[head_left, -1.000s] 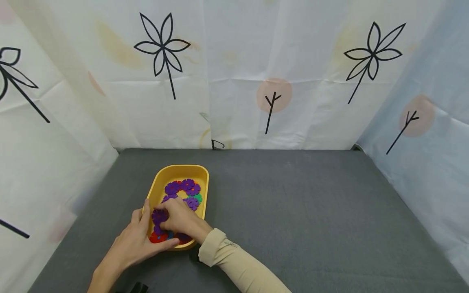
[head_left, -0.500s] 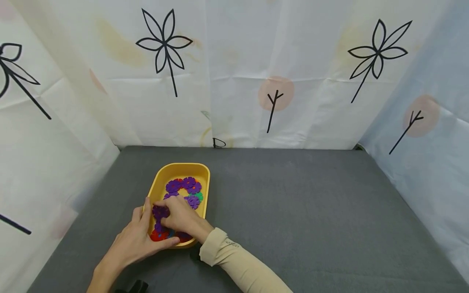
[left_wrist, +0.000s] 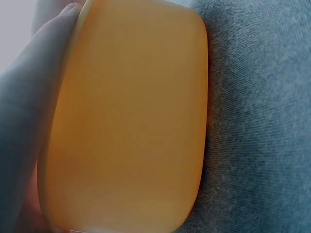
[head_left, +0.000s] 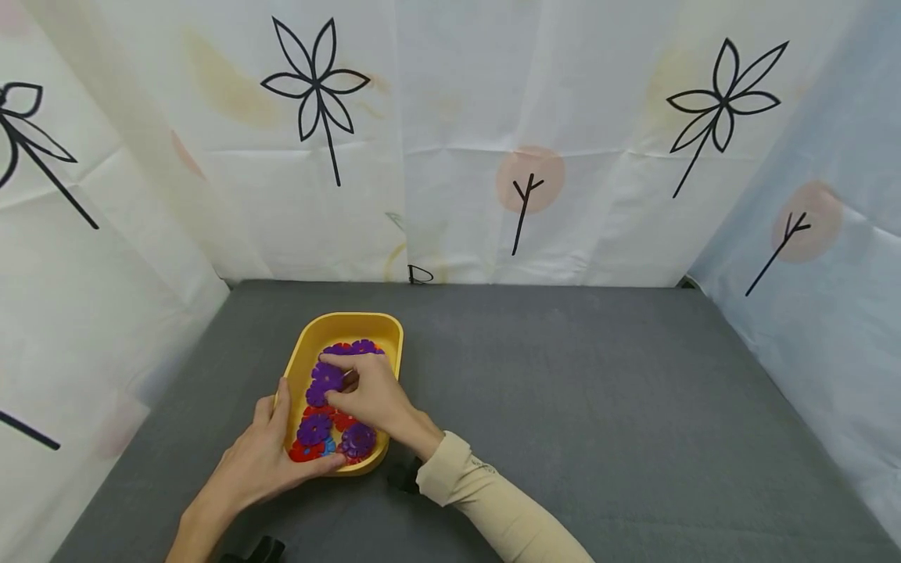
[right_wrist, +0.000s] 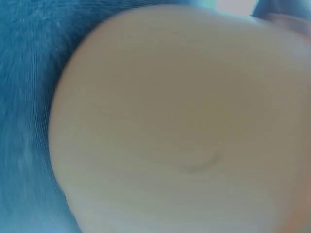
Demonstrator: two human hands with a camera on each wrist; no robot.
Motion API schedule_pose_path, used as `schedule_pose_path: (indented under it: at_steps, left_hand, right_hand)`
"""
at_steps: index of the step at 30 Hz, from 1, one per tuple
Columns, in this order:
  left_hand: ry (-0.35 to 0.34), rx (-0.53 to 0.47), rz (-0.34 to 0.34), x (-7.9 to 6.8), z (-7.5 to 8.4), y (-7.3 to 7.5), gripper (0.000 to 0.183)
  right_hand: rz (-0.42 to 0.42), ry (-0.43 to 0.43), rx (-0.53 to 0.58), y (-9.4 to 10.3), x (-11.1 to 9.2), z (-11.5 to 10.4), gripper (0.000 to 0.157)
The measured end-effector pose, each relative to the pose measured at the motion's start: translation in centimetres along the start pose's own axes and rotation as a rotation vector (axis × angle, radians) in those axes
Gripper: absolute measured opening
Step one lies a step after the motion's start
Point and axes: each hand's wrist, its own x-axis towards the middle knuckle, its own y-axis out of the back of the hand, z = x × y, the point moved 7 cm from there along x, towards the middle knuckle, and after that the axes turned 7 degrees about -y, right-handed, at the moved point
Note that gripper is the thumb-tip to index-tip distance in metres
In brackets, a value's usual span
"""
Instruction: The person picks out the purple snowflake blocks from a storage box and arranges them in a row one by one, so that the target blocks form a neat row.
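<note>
Yellow plastic, by its look, forms the shallow tray [head_left: 352,327], left of centre in the lower half of the head view, on the grey counter [head_left: 598,391]. Flower-shaped pieces lie inside it: purple pieces [head_left: 327,377], red pieces [head_left: 306,452] and a blue piece [head_left: 329,446]. Of the two hands, the left hand [head_left: 256,461] grips the tray's near-left corner, thumb along the near rim and fingers against the left side. The right hand [head_left: 373,395] reaches inside, thumb and forefinger parted around purple pieces; whether they pinch one, I cannot tell. Because the pieces overlap, one lifted out could drag a neighbour along or slip; should the left grip loosen, a push could slide the tray. The right hand covers the tray's middle right. The left wrist view catches only the tray's outer wall; a blurred pale shape [right_wrist: 170,116] fills the right wrist view. A black object [head_left: 260,550] is cut off at the bottom edge.
</note>
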Motion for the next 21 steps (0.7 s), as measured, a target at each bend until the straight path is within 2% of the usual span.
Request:
schedule_pose_path:
  at_steps: [4, 6, 13, 21]
  left_hand:
    - [0.016, 0.002, -0.012, 0.0, 0.0, -0.1, 0.145]
    - [0.024, 0.001, -0.017, 0.0, -0.1, -0.2, 0.146]
    - [0.059, 0.005, -0.041, 0.0, -0.3, -0.3, 0.148]
    - [0.06, 0.005, -0.03, 0.1, -0.3, -0.2, 0.148]
  right_hand:
    - [-0.002, -0.048, 0.111, 1.8, -0.7, 0.3, 0.051]
    - [-0.004, -0.062, 0.126, 2.7, -1.1, 0.5, 0.05]
    - [-0.008, -0.082, 0.1, 5.5, -2.3, 1.6, 0.047]
    - [0.026, -0.168, 0.074, 8.9, -3.6, 3.8, 0.045]
